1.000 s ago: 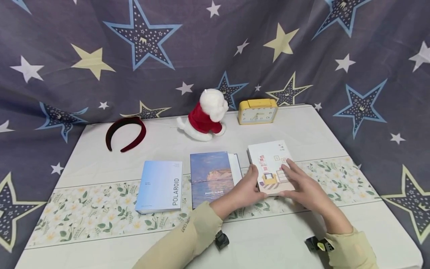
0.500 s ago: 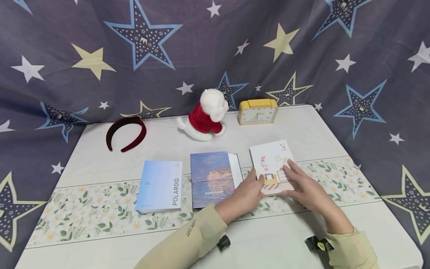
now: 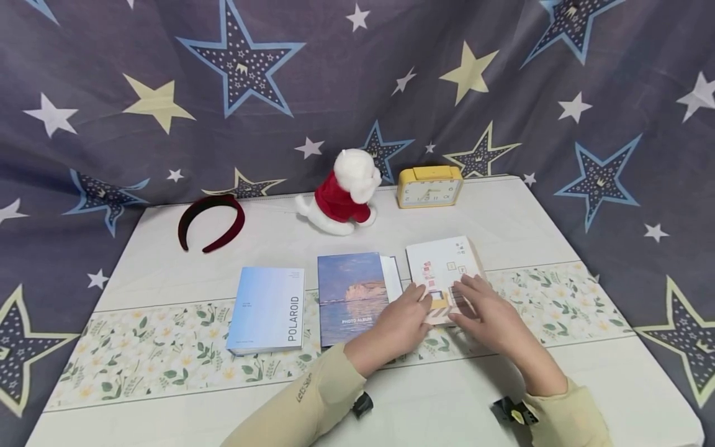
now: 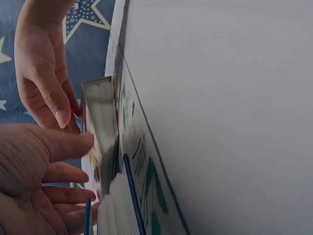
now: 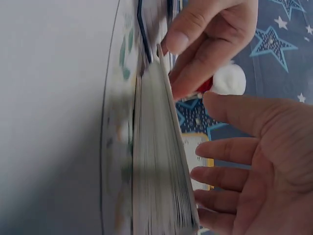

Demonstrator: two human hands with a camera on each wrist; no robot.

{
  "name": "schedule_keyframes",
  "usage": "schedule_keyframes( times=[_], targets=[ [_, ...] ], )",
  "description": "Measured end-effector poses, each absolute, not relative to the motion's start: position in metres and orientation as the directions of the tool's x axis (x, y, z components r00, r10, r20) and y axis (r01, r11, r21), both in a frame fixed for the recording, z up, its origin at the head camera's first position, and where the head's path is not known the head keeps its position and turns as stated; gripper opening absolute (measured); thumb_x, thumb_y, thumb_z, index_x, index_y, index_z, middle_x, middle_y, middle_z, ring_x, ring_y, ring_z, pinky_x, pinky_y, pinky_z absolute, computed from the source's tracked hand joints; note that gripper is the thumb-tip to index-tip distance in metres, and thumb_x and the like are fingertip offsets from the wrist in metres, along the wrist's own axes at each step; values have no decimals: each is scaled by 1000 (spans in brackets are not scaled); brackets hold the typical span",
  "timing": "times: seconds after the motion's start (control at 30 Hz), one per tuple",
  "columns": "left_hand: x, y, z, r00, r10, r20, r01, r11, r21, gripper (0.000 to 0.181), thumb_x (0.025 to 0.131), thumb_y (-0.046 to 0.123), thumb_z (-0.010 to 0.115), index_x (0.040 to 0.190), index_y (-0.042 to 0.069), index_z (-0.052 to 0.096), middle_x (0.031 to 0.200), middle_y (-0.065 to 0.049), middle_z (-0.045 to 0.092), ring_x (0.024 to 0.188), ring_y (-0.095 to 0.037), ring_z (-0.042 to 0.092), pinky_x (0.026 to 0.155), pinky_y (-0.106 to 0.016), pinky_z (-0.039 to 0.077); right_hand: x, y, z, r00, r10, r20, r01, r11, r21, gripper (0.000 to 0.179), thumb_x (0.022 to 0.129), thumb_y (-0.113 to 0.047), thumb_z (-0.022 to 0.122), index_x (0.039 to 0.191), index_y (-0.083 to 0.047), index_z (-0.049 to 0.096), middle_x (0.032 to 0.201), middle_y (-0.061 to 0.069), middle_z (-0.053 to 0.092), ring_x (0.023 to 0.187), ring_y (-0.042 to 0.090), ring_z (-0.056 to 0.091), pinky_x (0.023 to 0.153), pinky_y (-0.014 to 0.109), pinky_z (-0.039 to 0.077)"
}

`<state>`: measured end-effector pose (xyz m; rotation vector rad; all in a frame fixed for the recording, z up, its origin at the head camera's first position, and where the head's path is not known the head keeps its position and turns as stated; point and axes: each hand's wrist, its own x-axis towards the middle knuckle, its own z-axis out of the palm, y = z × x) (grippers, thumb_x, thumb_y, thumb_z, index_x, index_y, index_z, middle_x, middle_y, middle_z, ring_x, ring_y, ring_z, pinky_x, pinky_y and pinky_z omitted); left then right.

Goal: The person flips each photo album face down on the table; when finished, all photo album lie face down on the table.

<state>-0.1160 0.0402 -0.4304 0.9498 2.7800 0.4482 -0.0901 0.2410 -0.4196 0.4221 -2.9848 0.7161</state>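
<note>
A thick white album [image 3: 438, 264] with drawn furniture on its cover lies flat at the right of the row. My left hand [image 3: 404, 320] is at its lower left edge, fingertips right at the cover. My right hand [image 3: 491, 316] rests fingertips over the cover's lower right part. In the right wrist view, my right hand [image 5: 264, 156] has straight, spread fingers beside the page block [image 5: 159, 156]. The left wrist view shows straight fingers and thumb on my left hand [image 4: 34, 176]. A blue seascape photo album [image 3: 349, 282] lies just left, partly behind the left hand.
A light blue album marked POLAROID [image 3: 262, 310] lies farthest left. Behind stand a dark red headband [image 3: 187, 220], a white plush toy in red clothes [image 3: 337, 202] and a yellow alarm clock [image 3: 430, 189]. A floral strip [image 3: 151, 354] crosses the white table [image 3: 447, 403].
The white album shifts slightly right, then back left, ending nearer the seascape album. Both hands move left with it, and the right fingers reach farther over its cover.
</note>
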Motion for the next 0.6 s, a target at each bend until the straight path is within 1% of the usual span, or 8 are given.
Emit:
schedule_keyframes(
  times=[0.13, 0.2, 0.27, 0.3, 0.37, 0.47, 0.53, 0.6],
  targets=[
    [-114, 26, -428, -796, 602, -62, 545, 757, 360, 62, 95, 32, 64, 146, 4, 44, 156, -16, 30, 144, -31, 25, 110, -40, 33, -91, 227, -422, -942, -310, 128, -334, 832, -442, 57, 87, -21, 74, 134, 5, 55, 141, 27, 47, 131, 46, 42, 101, 59, 37],
    [-113, 18, -428, -806, 590, -47, 537, 763, 359, 64, 95, 34, 64, 146, 3, 43, 157, -18, 27, 145, -32, 22, 112, -41, 30, -91, 221, -424, -935, -330, 127, -351, 821, -450, 58, 87, -22, 73, 135, 5, 54, 142, 26, 47, 131, 45, 42, 101, 58, 38],
    [-112, 10, -428, -818, 575, -27, 530, 770, 355, 66, 95, 36, 63, 147, 2, 41, 158, -20, 24, 146, -33, 18, 113, -43, 26, -91, 216, -425, -933, -339, 121, -355, 810, -467, 59, 88, -23, 73, 137, 5, 53, 143, 25, 46, 132, 45, 41, 103, 58, 36],
    [-111, 5, -429, -824, 566, -14, 526, 774, 352, 67, 95, 37, 63, 147, 1, 41, 158, -21, 23, 146, -35, 17, 114, -44, 25, -91, 213, -426, -932, -342, 120, -357, 805, -474, 59, 88, -23, 72, 137, 4, 52, 144, 24, 46, 132, 46, 40, 103, 58, 36],
    [-110, -3, -430, -838, 546, 4, 511, 783, 356, 70, 94, 38, 64, 148, 1, 39, 158, -23, 20, 146, -38, 15, 115, -48, 22, -91, 208, -427, -927, -351, 128, -368, 793, -486, 59, 89, -24, 72, 138, 4, 52, 144, 23, 46, 128, 44, 46, 101, 56, 39],
    [-107, -14, -432, -859, 511, 21, 482, 795, 368, 74, 92, 39, 66, 149, 0, 37, 158, -25, 17, 145, -43, 11, 114, -55, 18, -92, 200, -429, -917, -368, 155, -394, 770, -503, 58, 90, -23, 71, 137, 4, 52, 144, 24, 46, 124, 42, 51, 99, 54, 42],
    [-104, -21, -433, -874, 485, 19, 457, 809, 370, 77, 91, 40, 66, 149, -1, 36, 158, -26, 15, 145, -45, 9, 113, -59, 14, -93, 194, -430, -911, -378, 167, -407, 755, -514, 58, 90, -24, 71, 138, 4, 52, 143, 25, 46, 123, 40, 52, 99, 53, 43],
    [-102, -26, -435, -890, 455, 22, 432, 827, 361, 80, 90, 42, 67, 149, -2, 36, 158, -27, 14, 144, -47, 8, 112, -63, 12, -93, 189, -431, -906, -384, 178, -417, 738, -530, 57, 91, -23, 70, 138, 4, 52, 142, 25, 47, 127, 41, 49, 102, 53, 40]
  ],
)
